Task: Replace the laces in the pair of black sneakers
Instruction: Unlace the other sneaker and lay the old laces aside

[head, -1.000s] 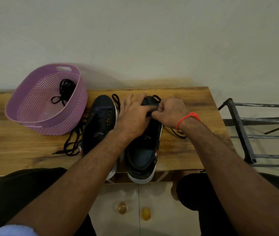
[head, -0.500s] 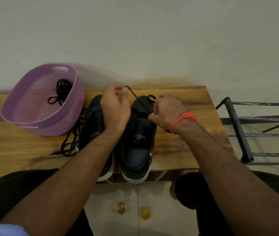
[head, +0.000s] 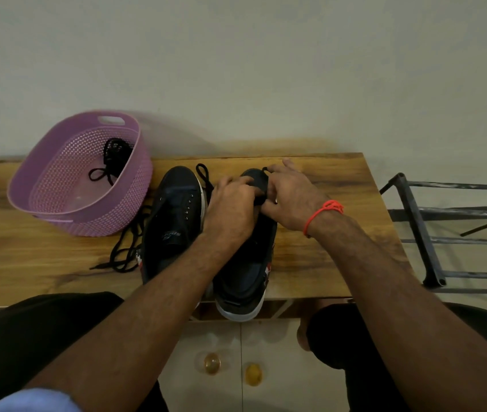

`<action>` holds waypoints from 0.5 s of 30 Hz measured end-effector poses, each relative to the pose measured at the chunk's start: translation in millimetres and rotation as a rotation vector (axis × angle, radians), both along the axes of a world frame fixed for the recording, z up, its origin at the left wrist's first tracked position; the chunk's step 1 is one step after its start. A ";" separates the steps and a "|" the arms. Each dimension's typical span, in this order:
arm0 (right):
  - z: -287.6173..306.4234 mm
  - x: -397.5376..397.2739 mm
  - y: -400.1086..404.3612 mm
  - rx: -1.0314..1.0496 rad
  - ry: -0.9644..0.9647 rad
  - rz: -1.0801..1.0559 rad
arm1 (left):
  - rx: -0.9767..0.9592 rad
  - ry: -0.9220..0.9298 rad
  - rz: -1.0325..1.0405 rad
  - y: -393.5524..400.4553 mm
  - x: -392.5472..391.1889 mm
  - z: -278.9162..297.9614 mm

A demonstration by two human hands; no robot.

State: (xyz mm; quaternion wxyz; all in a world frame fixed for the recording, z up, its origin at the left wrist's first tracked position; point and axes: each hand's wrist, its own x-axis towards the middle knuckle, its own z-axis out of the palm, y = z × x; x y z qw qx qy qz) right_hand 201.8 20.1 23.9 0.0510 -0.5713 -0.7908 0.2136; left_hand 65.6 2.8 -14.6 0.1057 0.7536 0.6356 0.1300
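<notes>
Two black sneakers with white soles stand side by side on the wooden table [head: 325,254], toes pointing away from me. The left sneaker [head: 174,221] has bare eyelets and no lace. Over the toe end of the right sneaker [head: 245,272], my left hand [head: 232,209] and my right hand [head: 288,197] meet, fingers pinched on a black lace [head: 205,176] at the front eyelets. Part of that lace loops between the two toes. My hands hide the eyelets themselves.
A purple perforated basket [head: 58,173] at the table's back left holds a bundled black lace [head: 114,156]. Another loose black lace [head: 126,248] lies beside the left sneaker. A dark metal rack [head: 423,233] stands right of the table. A wall rises behind.
My left hand, which had pulled the lace up and away half a second ago, has come back down onto the right sneaker's toe. The right hand has slid forward along the toe.
</notes>
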 end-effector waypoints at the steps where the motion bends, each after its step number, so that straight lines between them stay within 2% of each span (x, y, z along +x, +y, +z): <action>1: -0.1 0.1 0.2 0.001 -0.002 0.002 | 0.034 -0.009 0.012 -0.7 0.8 0.4; 4: -1.0 0.8 0.8 0.000 -0.006 0.000 | 0.049 -0.047 0.047 5.4 -3.0 -5.6; 6: -0.9 1.1 1.1 -0.005 -0.010 -0.003 | 0.064 -0.178 0.075 8.2 -6.1 -8.4; 8: -0.8 1.4 1.6 -0.011 -0.022 -0.010 | 0.083 -0.387 0.183 10.1 -8.2 -4.2; 12: -1.9 2.5 2.1 -0.003 -0.036 -0.007 | 0.214 -0.935 0.622 15.2 -18.4 15.3; 13: -1.8 2.3 2.1 0.000 -0.036 -0.005 | 0.214 -0.975 0.641 18.1 -21.8 17.0; 15: -3.5 1.1 4.0 0.003 -0.029 -0.001 | 0.110 -0.855 0.476 20.0 -25.1 16.5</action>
